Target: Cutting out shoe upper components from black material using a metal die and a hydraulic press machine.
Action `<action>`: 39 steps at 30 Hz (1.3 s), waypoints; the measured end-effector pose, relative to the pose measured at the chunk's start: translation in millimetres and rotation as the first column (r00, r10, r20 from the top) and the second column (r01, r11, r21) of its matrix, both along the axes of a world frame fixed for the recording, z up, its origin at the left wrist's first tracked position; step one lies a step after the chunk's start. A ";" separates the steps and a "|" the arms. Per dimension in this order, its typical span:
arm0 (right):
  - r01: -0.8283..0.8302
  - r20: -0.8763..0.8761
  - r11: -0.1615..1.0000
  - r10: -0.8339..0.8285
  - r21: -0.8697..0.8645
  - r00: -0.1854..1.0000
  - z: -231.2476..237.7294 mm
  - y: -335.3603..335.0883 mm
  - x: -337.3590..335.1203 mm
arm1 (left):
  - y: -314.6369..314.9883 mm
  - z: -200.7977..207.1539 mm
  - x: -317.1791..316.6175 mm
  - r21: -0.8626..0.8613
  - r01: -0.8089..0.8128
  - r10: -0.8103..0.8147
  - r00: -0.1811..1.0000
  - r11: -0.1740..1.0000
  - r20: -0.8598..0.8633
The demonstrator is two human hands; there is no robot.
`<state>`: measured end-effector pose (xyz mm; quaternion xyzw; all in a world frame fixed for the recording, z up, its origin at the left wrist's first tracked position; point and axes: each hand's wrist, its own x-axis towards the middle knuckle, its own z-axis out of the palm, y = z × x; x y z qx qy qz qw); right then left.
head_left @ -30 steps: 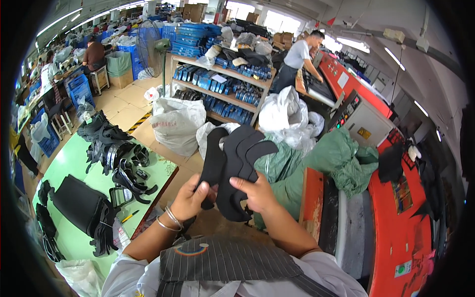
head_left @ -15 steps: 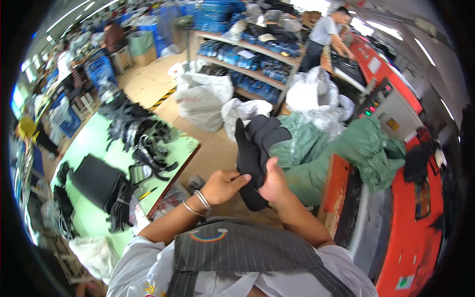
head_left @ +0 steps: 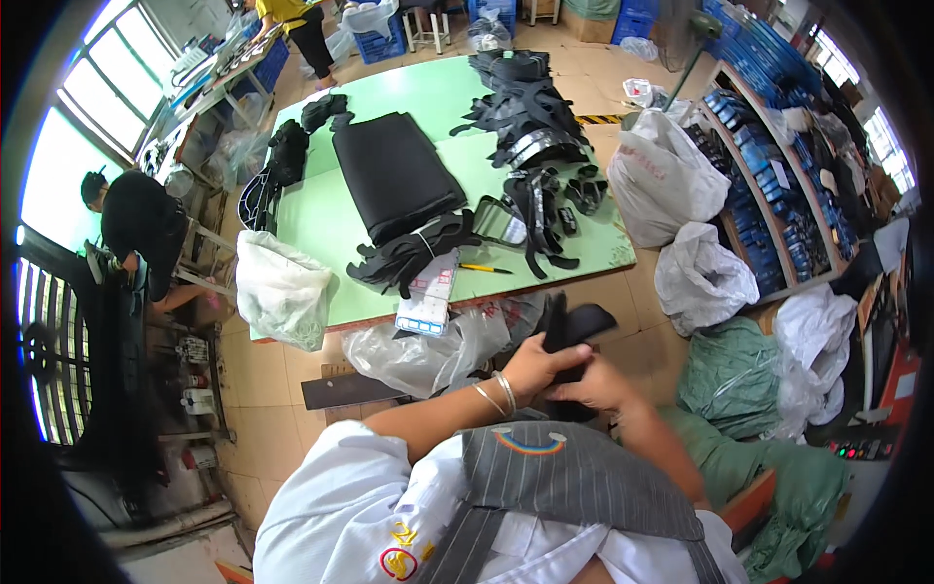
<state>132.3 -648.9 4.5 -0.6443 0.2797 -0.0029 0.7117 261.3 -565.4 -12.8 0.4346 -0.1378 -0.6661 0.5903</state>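
In front of my apron I hold a small bunch of black cut pieces, soft-looking and rounded at the ends. My left hand is closed round their lower part, thumb across the front. Against it, my right hand grips the same pieces from the right, its fingers partly hidden and slightly blurred. Beyond them is a green table bearing a folded black sheet, a tied bundle of black strips, a yellow pencil and heaps of black cut parts.
White sacks stand right of the table, before a shelf of blue packs. Green sacks lie at my right, near a machine panel. Clear plastic bags sit under the table's near edge. A person sits at far left.
My view has swung left, bringing the green table in front of me. The black pieces, earlier fanned out and upright, are now lower and closer together in both hands.
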 end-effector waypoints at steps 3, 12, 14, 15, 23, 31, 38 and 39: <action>0.041 -0.024 0.980 -0.046 -0.195 0.999 -29.6 9.1 60.0 | 11.6 -15.3 58.6 0.099 -0.299 0.309 0.944 0.949 -0.118; -0.899 -0.761 0.036 0.518 -0.437 0.391 -55.9 7.0 292.1 | 85.1 3.5 243.8 0.053 0.103 -0.058 0.045 0.993 0.997; -0.836 -0.604 -0.006 0.694 -0.549 0.392 -55.6 32.4 328.5 | 87.2 -13.0 260.1 0.159 0.204 -0.233 0.419 0.966 0.878; -0.796 -0.583 0.031 0.663 -0.605 0.469 -52.3 31.6 338.9 | 81.1 -20.5 272.6 0.129 0.127 -0.171 0.428 0.984 0.888; 0.304 0.411 0.389 0.231 -0.870 0.882 -56.8 -17.2 369.0 | 129.9 -94.6 317.2 0.277 -0.210 -0.075 0.657 0.938 0.751; -0.350 -0.414 0.466 -0.040 -0.813 0.909 -215.9 -31.8 350.9 | 43.3 -103.0 357.5 0.070 0.106 -0.114 0.506 0.992 0.855; -0.200 -0.138 0.562 0.152 -0.803 0.979 -241.6 -45.8 341.8 | 4.9 -191.6 368.3 0.080 0.260 -0.110 0.105 0.962 0.988; -0.119 -0.075 0.758 0.092 -0.642 0.993 -243.0 -50.4 339.3 | 1.8 -195.7 365.6 0.094 0.291 -0.108 0.030 0.952 0.994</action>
